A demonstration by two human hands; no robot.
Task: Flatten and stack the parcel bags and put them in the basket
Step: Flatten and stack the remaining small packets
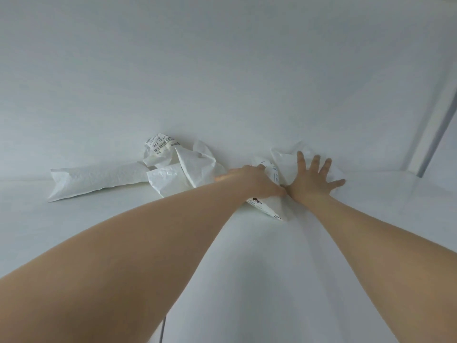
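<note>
Crumpled parcel bag [279,169], far edge of white counter [247,256]: right hand [311,179] splayed flat on it, left hand [257,180] grip closed on its near fold. Other bags [138,174] lie left; no basket visible. Risk: slick film springing back creased if pressure lifts.

White tabletop [259,280] filled lower view; plain white wall [222,58] rose behind; pale vertical frame strip [435,127] stood at right; light was soft, even.

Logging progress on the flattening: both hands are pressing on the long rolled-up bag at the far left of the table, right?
Not that bag. In the head view, the left hand and right hand press the crumpled bag on the right; the long rolled-up bag lies untouched.
</note>
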